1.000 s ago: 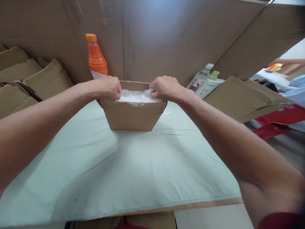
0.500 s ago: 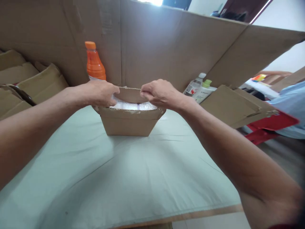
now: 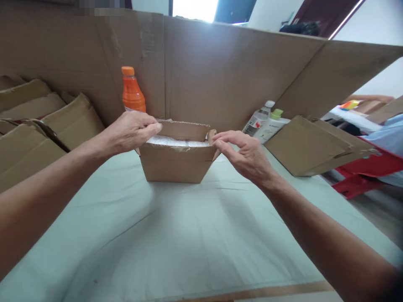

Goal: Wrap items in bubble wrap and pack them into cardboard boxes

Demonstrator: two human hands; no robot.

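Note:
A small open cardboard box (image 3: 178,163) stands on a pale green sheet (image 3: 176,235). White bubble wrap (image 3: 176,141) fills it up to the rim. My left hand (image 3: 129,131) rests at the box's left top edge, fingers curled down onto the left flap. At the right top corner, my right hand (image 3: 244,153) has fingers spread and the fingertips touch the right flap. Neither hand lifts anything.
An orange bottle (image 3: 132,91) stands behind the box against a tall cardboard wall (image 3: 220,71). Folded cartons (image 3: 37,126) are stacked at the left. Two white bottles (image 3: 266,119) and a flat carton (image 3: 315,147) lie at the right, beyond them a red stool (image 3: 362,176).
Both hands have left the bubble wrap and moved outward to the box's side flaps. My right hand has opened and dropped to the right corner. The camera has tilted up a little.

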